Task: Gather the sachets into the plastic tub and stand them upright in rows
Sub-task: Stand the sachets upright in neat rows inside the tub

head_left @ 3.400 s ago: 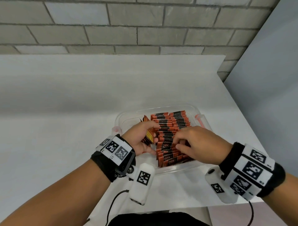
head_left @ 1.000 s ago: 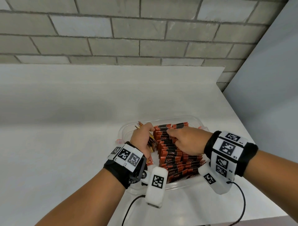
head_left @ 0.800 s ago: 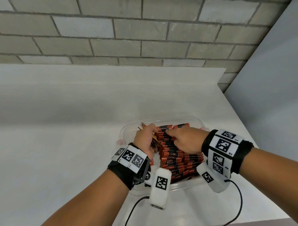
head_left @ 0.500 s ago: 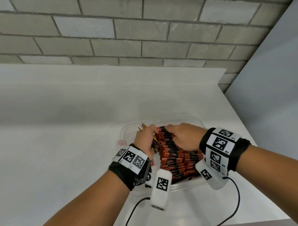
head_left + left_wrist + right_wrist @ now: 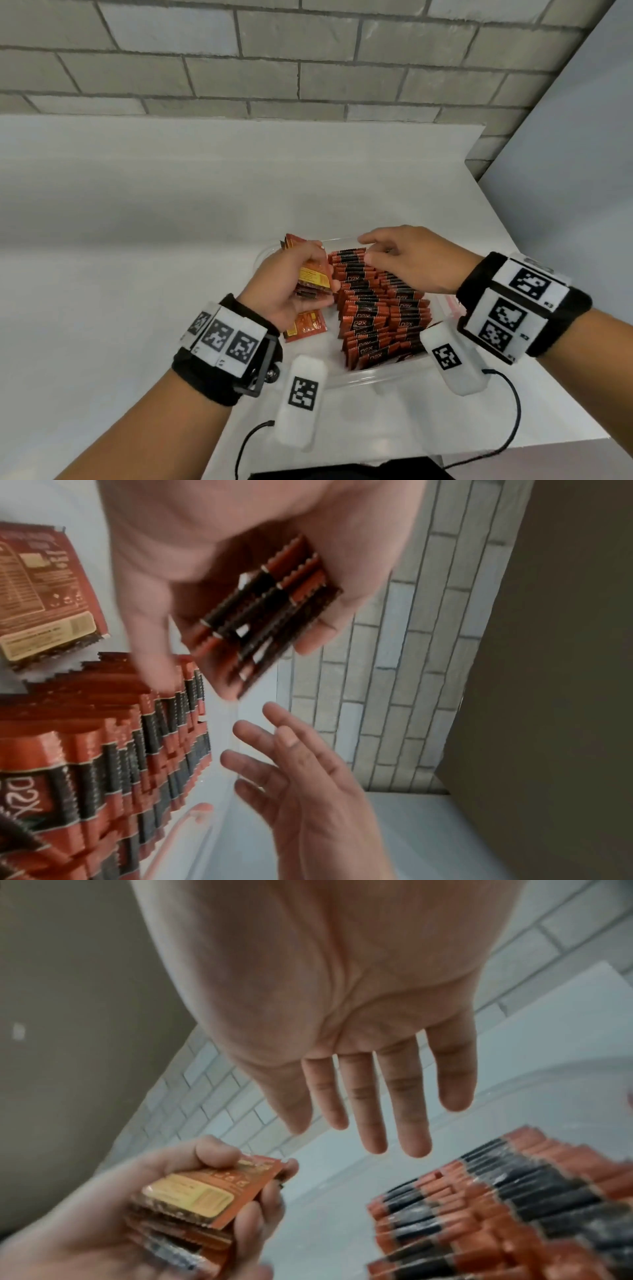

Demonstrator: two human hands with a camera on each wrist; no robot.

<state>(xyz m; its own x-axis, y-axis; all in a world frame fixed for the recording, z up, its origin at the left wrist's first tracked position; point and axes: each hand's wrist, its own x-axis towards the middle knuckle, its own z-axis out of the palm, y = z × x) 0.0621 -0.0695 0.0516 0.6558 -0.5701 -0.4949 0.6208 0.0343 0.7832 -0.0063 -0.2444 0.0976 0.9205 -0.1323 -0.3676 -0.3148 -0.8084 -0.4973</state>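
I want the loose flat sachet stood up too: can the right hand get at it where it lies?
Probably not directly: the flat sachet lies under the left hand and its bundle, across the rows from the open right hand.

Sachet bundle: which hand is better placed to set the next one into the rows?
Probably the right hand. It hangs open and holds nothing over the far end of the rows in the plastic tub. The left hand grips the sachet bundle beside it, so it can feed sachets across.
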